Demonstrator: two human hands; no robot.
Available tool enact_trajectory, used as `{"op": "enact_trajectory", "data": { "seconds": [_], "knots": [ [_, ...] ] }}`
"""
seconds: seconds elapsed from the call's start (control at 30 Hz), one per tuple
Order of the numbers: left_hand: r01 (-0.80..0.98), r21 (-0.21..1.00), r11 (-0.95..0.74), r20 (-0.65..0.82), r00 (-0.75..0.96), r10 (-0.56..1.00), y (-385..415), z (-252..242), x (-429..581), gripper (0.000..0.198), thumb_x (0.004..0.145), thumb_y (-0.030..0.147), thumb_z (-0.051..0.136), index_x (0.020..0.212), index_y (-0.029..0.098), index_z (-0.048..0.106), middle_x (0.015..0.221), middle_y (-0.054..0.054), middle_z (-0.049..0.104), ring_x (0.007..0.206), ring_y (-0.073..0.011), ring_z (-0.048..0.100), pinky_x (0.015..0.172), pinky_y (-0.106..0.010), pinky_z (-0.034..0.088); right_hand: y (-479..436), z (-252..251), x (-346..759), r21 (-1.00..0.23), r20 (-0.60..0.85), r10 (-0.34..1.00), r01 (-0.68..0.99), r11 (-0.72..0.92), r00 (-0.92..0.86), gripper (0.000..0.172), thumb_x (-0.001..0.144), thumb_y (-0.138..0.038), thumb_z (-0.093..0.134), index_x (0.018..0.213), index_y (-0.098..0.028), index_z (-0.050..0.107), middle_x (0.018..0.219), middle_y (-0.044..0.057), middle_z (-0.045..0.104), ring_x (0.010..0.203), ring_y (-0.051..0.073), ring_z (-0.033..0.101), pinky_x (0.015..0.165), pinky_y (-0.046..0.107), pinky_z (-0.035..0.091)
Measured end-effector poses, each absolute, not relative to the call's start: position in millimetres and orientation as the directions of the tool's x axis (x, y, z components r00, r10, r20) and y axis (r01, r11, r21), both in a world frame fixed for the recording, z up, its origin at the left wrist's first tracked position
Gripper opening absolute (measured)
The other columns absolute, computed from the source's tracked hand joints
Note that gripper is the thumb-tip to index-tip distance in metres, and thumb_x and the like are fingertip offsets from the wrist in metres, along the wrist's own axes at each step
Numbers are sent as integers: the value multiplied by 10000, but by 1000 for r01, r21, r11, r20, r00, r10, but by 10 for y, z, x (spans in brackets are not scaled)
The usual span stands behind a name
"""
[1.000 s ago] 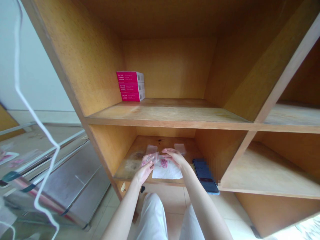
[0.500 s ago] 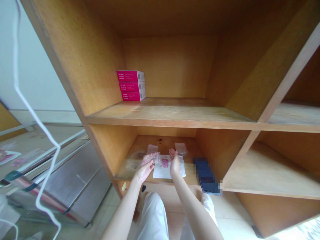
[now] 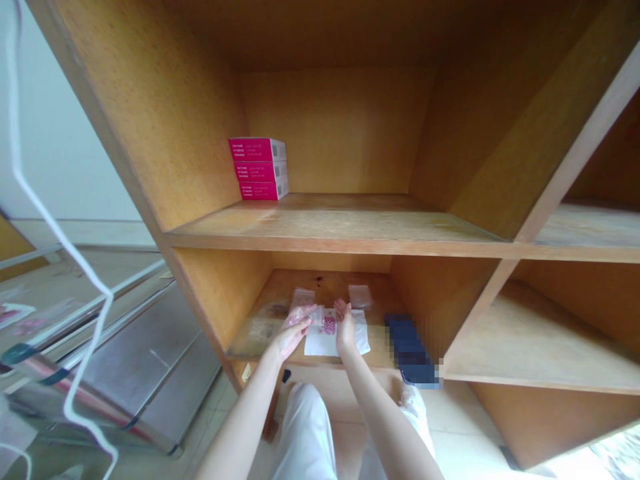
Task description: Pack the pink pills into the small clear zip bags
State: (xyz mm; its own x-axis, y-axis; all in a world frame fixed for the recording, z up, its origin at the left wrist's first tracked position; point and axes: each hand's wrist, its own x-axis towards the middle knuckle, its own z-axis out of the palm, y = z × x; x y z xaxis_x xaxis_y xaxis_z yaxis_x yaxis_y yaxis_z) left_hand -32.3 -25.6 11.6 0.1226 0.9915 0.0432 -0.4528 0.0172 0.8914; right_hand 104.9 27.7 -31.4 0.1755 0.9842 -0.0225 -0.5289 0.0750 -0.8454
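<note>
In my left hand (image 3: 290,337) is a small clear zip bag (image 3: 316,315), pinched at the left side of a white sheet (image 3: 320,345); pink bits show by the fingers. A small pile of round pink pieces, perhaps tablets (image 3: 329,325), lies on the sheet between my hands. My right hand (image 3: 346,331) stands on edge over the sheet, just right of the pile, with its palm turned left and its fingers slightly curled. It appears to hold nothing, though the inside of the palm is partly hidden.
Clear bags lie behind, one at left (image 3: 303,297) and one at right (image 3: 360,296). A dark blue, partly pixelated object (image 3: 407,347) is at right. Three pink boxes (image 3: 257,170) are stacked on the upper shelf (image 3: 350,217). A metal cart (image 3: 150,350) stands at left.
My right hand has moved slightly left towards the pink pile, and its fingers are more curled. My left hand keeps the zip bag. The whole view has shifted a little.
</note>
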Motion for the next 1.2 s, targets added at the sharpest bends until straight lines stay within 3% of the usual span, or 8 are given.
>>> {"op": "enact_trajectory", "data": {
  "seconds": [0.23,0.47,1.0,1.2],
  "knots": [
    [-191,981,-12,49,188,981,-97,93,-223,374,611,212,704,954,167,564,1096,-77,588,916,-172,565,749,-272,416,280,-301,1039,-852,-36,991,-523,39,133,621,783,-594,306,1157,-149,521,1222,105,510,1134,195,469,940,315,345],
    [-30,999,-23,29,228,973,7,88,-135,372,595,197,710,922,170,536,918,-44,624,854,-167,587,812,-329,413,283,-330,1015,-891,-21,995,-453,26,97,646,792,-599,272,1174,-136,510,1246,104,485,1153,196,452,939,307,352],
    [-123,992,2,25,220,975,6,108,-63,386,579,228,721,899,165,515,796,-30,631,680,-156,606,649,-297,458,254,-300,1036,-876,-23,988,-479,54,154,592,788,-599,281,1066,-183,597,1152,67,570,1068,195,528,884,295,398],
    [-111,994,-20,51,278,959,25,72,-9,443,556,235,740,938,171,524,884,-50,630,772,-163,601,737,-312,449,263,-310,1040,-883,-34,987,-467,44,159,612,778,-608,288,1077,-165,586,1117,78,594,1034,195,550,877,294,401]
  ]
}}
